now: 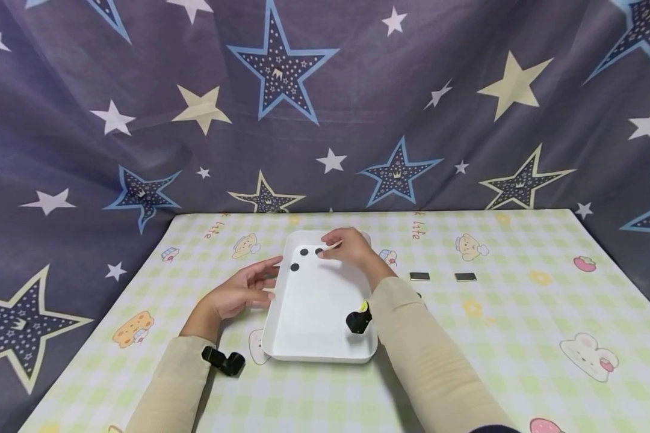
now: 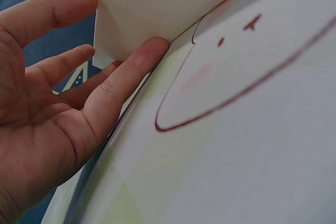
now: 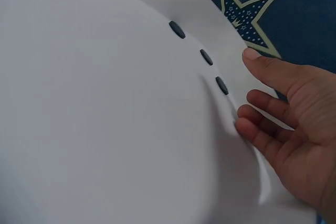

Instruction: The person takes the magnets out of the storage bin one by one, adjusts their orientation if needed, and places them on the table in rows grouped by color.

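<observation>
A white rectangular tray [image 1: 319, 313] lies on the table, with three small black discs near its far left corner: a left one [image 1: 295, 267], a middle one [image 1: 304, 252] and a right one [image 1: 318, 251]. My left hand [image 1: 238, 293] touches the tray's left wall with its fingertips and thumb, fingers fairly straight. Over the tray's far end is my right hand [image 1: 352, 248], its fingertips close to the right disc. In the right wrist view, the right hand [image 3: 299, 114] has loosely bent fingers and nothing visible between them and the thumb.
Two small dark rectangular pieces, a nearer one [image 1: 419, 276] and a farther one [image 1: 466, 277], lie right of the tray on the checked tablecloth [image 1: 520, 337]. A dark bit [image 1: 419, 295] shows beside the right sleeve, mostly hidden. A star-patterned curtain [image 1: 357, 132] hangs behind the table.
</observation>
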Demonstrator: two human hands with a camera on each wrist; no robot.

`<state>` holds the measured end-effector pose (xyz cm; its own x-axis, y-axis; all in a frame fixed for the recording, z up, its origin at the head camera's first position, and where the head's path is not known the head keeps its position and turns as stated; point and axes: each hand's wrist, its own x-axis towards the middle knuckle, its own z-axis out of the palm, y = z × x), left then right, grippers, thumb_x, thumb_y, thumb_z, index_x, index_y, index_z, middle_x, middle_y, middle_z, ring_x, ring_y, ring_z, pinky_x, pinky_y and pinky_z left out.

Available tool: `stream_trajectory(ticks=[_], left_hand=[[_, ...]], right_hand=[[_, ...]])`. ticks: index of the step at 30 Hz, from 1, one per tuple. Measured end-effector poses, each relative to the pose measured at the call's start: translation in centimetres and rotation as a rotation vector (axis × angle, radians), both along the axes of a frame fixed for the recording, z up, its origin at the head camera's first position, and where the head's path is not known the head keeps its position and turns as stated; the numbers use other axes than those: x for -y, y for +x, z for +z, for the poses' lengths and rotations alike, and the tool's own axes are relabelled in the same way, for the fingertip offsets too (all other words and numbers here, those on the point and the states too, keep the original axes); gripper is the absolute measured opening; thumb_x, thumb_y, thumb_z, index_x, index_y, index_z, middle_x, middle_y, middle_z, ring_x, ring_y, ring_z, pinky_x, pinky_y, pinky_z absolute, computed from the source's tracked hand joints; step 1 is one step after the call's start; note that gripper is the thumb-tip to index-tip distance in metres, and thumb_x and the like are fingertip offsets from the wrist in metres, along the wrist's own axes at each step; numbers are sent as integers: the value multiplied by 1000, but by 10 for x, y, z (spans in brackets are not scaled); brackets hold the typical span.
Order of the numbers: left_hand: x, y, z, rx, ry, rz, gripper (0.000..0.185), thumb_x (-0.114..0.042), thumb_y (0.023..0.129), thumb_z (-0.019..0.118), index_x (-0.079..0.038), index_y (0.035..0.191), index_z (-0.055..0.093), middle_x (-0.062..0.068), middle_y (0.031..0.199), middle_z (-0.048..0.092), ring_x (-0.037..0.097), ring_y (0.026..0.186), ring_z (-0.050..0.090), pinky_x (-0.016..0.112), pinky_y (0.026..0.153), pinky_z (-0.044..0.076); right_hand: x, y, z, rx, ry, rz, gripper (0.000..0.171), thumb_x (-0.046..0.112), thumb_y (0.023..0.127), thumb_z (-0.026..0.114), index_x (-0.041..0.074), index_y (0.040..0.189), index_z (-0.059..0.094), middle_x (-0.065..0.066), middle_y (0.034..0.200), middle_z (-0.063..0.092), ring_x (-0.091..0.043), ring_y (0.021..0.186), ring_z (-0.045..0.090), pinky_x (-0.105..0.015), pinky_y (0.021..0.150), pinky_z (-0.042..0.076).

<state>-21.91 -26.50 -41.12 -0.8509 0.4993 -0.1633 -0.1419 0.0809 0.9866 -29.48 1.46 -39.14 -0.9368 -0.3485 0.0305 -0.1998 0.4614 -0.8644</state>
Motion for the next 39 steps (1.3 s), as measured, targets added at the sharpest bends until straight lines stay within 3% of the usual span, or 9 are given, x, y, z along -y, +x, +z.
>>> stream_trajectory(ticks=[12,21,28,32,39], left_hand=[[-3,1,3,-6,-2,3,90,10,80,68,-6,156,21,24,153,27,38,132,40,34,90,51],[-1,1,1,-6,-10,1,90,9,80,70,-7,156,22,24,153,27,34,130,43,34,88,53],[-1,1,3,3,-3,-2,90,9,81,70,-7,156,23,23,153,27,34,131,42,34,88,53],[-2,1,3,2,0,0,90,9,81,70,-7,156,22,24,153,28,35,132,42,34,88,53],[-2,1,4,4,1,-2,90,8,81,70,-7,156,22,24,153,27,36,132,41,34,89,52]], right_hand=[[7,-4,-15,-36,121,-27,40,6,78,81,2,116,70,-10,106,69,-21,97,62,-29,89,49],[10,-3,-14,-155,295,77,51,9,79,80,3,128,64,-10,109,64,-21,97,57,-30,95,45],[12,-1,-15,-119,368,111,56,15,87,74,5,138,55,-12,126,51,-25,114,51,-32,106,36],[12,-1,-17,-122,375,116,48,16,87,74,8,133,61,-10,121,52,-23,109,51,-32,104,38],[11,0,-17,-153,300,121,26,9,83,76,9,109,73,-8,109,54,-20,96,51,-31,93,42]])
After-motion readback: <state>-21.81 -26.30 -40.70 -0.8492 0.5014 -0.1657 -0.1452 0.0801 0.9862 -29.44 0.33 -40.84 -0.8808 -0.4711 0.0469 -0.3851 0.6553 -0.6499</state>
